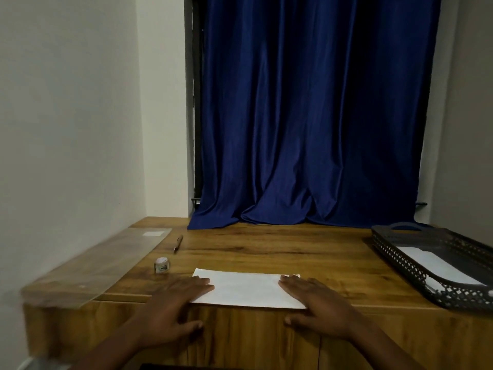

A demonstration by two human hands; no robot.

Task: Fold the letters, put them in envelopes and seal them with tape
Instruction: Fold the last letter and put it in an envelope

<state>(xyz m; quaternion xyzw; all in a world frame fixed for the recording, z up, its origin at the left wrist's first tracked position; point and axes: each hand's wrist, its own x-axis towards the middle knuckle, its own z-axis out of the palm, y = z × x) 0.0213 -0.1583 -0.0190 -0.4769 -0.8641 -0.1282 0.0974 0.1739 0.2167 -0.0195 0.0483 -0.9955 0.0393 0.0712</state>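
A white folded letter (pixel 248 289) lies flat at the front edge of the wooden table (pixel 280 249). My left hand (pixel 173 308) rests flat on its left end with straight fingers. My right hand (pixel 317 305) presses flat on its right end, thumb hanging over the table's front edge. A small roll of tape (pixel 162 265) stands on the table to the left of the letter. A black lattice tray (pixel 416 265) at the right holds white paper (pixel 437 265), possibly envelopes.
A pen (pixel 178 243) lies behind the tape roll. A clear plastic sheet (pixel 106 260) covers the table's left part. A blue curtain (pixel 314 116) hangs behind the table, with walls to the left and right.
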